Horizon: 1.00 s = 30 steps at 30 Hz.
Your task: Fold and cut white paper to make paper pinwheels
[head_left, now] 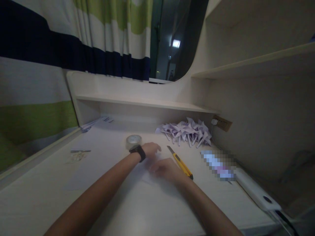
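Head-camera footage is dominated by a pale desk (49, 183), on which both hands are pressed down over a sheet of white paper (145, 175) near the middle. The left hand (150, 149), marked by a black watch (138, 152) at the wrist, is laid flat on the paper's far part, its fingers (157, 148) loosely curled. The right hand (164, 168) is set just beside it; whether anything is pinched cannot be told through the blur. A yellow utility knife (180, 163) is seen just right of the right hand. A tape roll (133, 141) is placed just beyond the watch. Folded lilac paper cranes (187, 131) are heaped at the far right.
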### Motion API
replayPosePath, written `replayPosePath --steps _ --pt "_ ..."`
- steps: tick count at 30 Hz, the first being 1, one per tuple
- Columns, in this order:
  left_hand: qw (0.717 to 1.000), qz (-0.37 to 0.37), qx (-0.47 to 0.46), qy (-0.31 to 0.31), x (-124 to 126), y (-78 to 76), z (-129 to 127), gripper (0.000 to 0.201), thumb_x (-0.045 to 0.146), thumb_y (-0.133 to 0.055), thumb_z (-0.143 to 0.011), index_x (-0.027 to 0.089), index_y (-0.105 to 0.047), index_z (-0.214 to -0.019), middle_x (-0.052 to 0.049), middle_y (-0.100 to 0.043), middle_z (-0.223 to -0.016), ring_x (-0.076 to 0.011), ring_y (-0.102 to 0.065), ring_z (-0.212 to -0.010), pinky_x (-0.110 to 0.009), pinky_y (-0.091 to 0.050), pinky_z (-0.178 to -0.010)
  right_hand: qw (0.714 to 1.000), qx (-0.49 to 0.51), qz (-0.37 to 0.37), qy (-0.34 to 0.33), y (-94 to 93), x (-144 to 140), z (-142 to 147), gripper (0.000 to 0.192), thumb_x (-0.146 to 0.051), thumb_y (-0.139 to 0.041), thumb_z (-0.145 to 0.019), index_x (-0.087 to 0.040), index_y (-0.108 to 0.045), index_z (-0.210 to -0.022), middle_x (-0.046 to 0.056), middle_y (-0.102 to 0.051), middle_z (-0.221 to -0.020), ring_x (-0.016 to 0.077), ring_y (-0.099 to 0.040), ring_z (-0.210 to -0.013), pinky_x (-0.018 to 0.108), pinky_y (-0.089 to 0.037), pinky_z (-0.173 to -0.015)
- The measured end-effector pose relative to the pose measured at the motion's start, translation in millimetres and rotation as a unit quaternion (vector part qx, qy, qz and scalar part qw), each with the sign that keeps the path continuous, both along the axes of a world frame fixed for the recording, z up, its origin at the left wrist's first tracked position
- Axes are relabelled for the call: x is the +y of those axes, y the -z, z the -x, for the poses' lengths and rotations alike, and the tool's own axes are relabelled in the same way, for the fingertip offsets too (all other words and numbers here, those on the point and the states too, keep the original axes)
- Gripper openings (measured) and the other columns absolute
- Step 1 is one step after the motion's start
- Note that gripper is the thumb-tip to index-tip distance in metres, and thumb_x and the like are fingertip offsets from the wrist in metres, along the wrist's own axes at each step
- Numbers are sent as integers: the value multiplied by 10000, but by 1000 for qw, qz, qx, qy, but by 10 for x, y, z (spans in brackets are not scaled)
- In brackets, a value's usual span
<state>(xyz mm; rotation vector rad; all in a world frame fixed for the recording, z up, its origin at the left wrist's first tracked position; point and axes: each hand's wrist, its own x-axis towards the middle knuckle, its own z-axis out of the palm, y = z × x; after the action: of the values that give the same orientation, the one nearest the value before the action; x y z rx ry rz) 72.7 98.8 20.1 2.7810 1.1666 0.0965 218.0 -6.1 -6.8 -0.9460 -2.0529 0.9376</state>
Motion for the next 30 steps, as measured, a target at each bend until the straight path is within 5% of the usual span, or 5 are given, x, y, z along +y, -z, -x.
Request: replayPosePath --steps 7,15,20,30 --pt "1000 22 11 -2 -1 -190 11 350 124 -645 -620 182 -746 -951 -76 -741 -916 -191 -666 -802 -230 -463 -673 991 41 127 -2 -47 66 -114 194 -219 -731 -635 -138 -755 -809 43 -689 -653 125 -603 -538 244 -484 -522" --pt "998 -44 -42 -2 -258 -258 397 195 192 -616 -673 217 -764 -798 -58 -721 -865 -195 -638 -810 -261 -443 -724 974 67 212 -35 -205 91 -282 263 -289 -789 -560 -125 -747 -760 -8 -629 -525 92 -540 -429 197 -420 -432" --pt "993 -73 -85 -44 -533 -141 615 224 232 -572 -738 219 -777 -829 -88 -724 -802 -222 -640 -770 -293 -433 -704 975 93 200 -12 -168 105 -266 260 -295 -798 -551 -127 -745 -743 9 -661 -568 82 -523 -421 180 -375 -398" --pt "915 147 -354 -126 -736 233 754 303 308 -492 -820 142 -746 -812 -64 -723 -691 -178 -663 -618 -233 -456 -543 982 67 179 -11 -149 129 -51 238 -292 -743 -611 -123 -745 -779 11 -654 -574 92 -543 -444 188 -380 -410"
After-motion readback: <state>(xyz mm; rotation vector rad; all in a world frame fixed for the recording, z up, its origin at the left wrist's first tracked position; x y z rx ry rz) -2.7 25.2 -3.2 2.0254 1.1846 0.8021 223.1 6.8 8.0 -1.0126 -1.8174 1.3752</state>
